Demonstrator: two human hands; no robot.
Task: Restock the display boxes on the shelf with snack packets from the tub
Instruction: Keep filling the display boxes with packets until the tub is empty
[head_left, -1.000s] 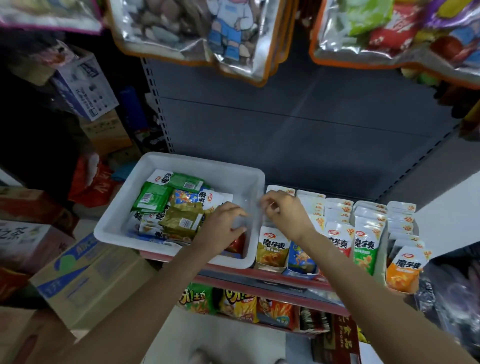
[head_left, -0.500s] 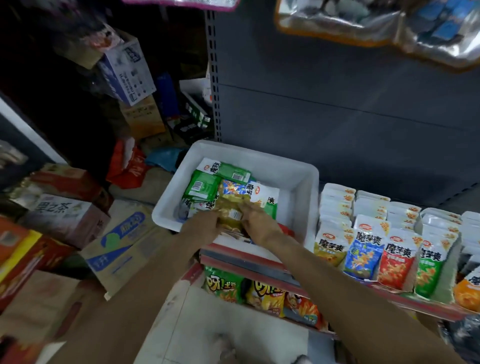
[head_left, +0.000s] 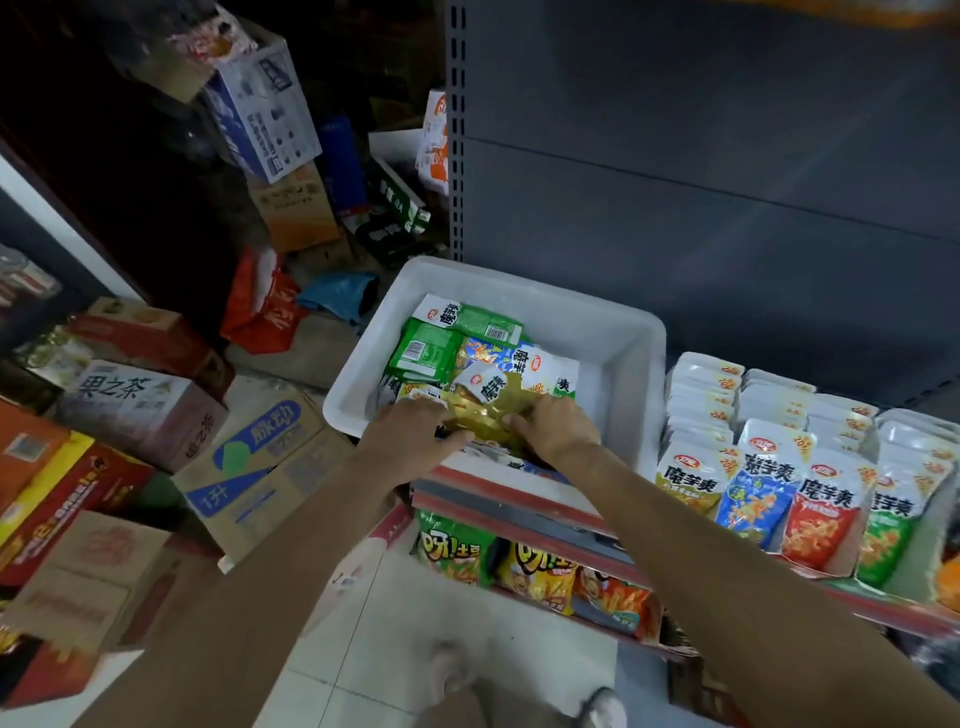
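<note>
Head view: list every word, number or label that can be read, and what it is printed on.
"魔芋爽": front packets in the display boxes
"果之茶": pale carton on the floor
"脉动": blue-and-white carton
"1升": same carton
"呀!土豆": green bag on the lower shelf
Barcodes, tub packets' small print, far boxes: too blurred.

A second earlier the right hand (head_left: 558, 428) had been over at the display boxes (head_left: 748, 441) on the shelf (head_left: 519, 499), touching the tops of the standing packets, while the left hand (head_left: 410, 434) reached into the near corner of the white tub (head_left: 631, 374). By half a second earlier the right hand had crossed into the tub. Then both hands sat together at the tub's near edge, gripping the gold packets (head_left: 480, 415) between them (how many could not be told). The view had also swung left, bringing the stacked cartons (head_left: 249, 457) on the floor into sight.
</note>
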